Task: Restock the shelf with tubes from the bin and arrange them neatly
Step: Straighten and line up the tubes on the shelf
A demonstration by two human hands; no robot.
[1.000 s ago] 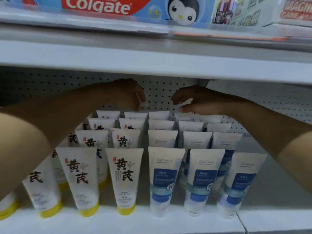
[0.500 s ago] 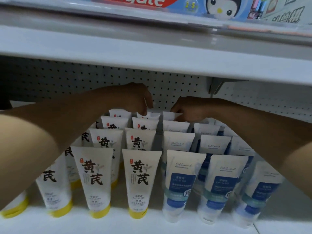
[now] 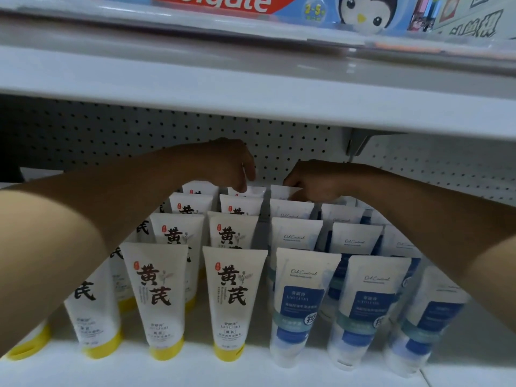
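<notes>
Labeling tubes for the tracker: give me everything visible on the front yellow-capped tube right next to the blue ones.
The front yellow-capped tube is cream-white, seemingly soft plastic, wide and flat-crimped at the top, tapering to a yellow cap that it stands on. It carries large black Chinese characters, a small red seal mark, a faint plant sketch and small print including "LAO LI SHI". It stands upright at the front edge of the white shelf, heading its row, right beside the front blue-labelled tube. Neither hand touches it.
</notes>
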